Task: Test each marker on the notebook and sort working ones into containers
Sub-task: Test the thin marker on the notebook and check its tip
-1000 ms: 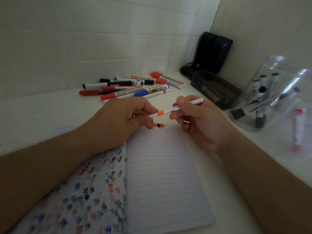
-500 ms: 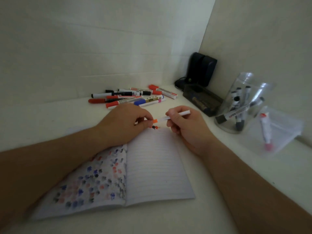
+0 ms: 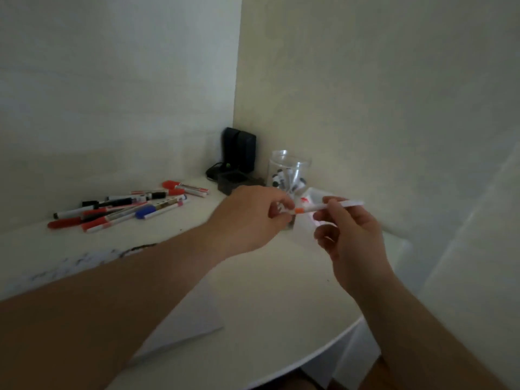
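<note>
A slim white marker with an orange band [image 3: 337, 205] is held level above the table between both hands. My left hand [image 3: 253, 220] pinches its orange end; whether a cap is on that end I cannot tell. My right hand [image 3: 349, 235] grips the white barrel. The marker hangs just in front of a clear jar [image 3: 289, 167] with several black-capped markers in it and a clear plastic bag [image 3: 316, 194] with a red marker inside. The open notebook [image 3: 191, 313] lies at the lower left, mostly hidden under my left forearm. A pile of loose markers [image 3: 126, 206] lies at the back left.
A black tray [image 3: 230, 181] and a black speaker [image 3: 239, 144] sit in the wall corner behind the jar. The white table's rounded front edge [image 3: 323, 353] runs close on the lower right. Walls close off the back and the right side.
Both hands have carried the orange-banded marker up off the notebook and to the right, in front of the jar and bag. My view has swung right, away from the notebook.
</note>
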### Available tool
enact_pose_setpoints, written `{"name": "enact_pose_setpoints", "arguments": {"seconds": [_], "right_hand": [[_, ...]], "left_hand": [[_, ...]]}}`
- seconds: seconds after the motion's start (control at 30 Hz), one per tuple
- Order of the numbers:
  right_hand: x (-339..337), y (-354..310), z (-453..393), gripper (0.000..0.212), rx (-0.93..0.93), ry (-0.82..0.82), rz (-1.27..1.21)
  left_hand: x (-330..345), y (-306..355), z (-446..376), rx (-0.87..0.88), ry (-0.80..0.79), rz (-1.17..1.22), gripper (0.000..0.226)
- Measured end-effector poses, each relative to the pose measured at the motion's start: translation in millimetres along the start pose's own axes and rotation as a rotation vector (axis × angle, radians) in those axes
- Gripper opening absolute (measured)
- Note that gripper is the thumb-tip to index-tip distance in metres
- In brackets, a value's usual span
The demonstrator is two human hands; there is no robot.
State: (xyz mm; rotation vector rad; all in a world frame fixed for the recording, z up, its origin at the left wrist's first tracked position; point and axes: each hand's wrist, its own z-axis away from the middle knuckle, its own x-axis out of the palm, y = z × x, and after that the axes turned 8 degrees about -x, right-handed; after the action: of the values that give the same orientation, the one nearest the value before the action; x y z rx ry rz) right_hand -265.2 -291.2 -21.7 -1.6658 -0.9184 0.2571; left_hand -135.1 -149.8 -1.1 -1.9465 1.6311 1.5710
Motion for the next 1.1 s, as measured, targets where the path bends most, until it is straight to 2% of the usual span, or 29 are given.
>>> {"name": "enact_pose_setpoints", "arguments": {"seconds": [0.07,0.13,0.23,0.37,0.47,0.57,0.7,0.77,0.9,1.1], "right_hand": [[-23,-18,-16,0.012,-0.056,0.139,0.008],[-36,-26,-32,0.015,-0.063,0.177,0.065],[-36,-20,-44,0.022,0.019,0.089,0.184],[-5,-6,-40,0.037,-0.029,0.013,0.205],[39,12,-37,0.043,-0.070,-0.116,0.182],[96,37,-38,0.038,-0.068,-0.302,0.210],[170,74,-34,0.029,-0.009,-0.662,0.463],[192,100,-34,0.028,-0.032,-0.741,0.596],[197,139,-40,0.026,-0.148,-0.674,0.781],[184,143,-52,0.022,-0.088,-0.602,0.639]], "left_hand": [[7,21,-11,0.027,-0.023,0.044,0.021],[8,23,-13,0.058,-0.057,-0.023,0.024],[0,-7,-5,0.058,-0.111,-0.198,0.020],[-24,-75,9,-0.123,-0.221,-0.268,0.011],[-42,-134,14,-0.252,-0.139,-0.267,0.007],[-58,-185,17,-0.431,-0.020,-0.260,0.017],[-60,-221,13,-0.535,-0.028,-0.336,0.026],[-55,-227,11,-0.558,-0.025,-0.375,0.029],[-48,-234,6,-0.535,0.015,-0.442,0.023],[-47,-232,3,-0.524,-0.025,-0.659,0.032]]}}
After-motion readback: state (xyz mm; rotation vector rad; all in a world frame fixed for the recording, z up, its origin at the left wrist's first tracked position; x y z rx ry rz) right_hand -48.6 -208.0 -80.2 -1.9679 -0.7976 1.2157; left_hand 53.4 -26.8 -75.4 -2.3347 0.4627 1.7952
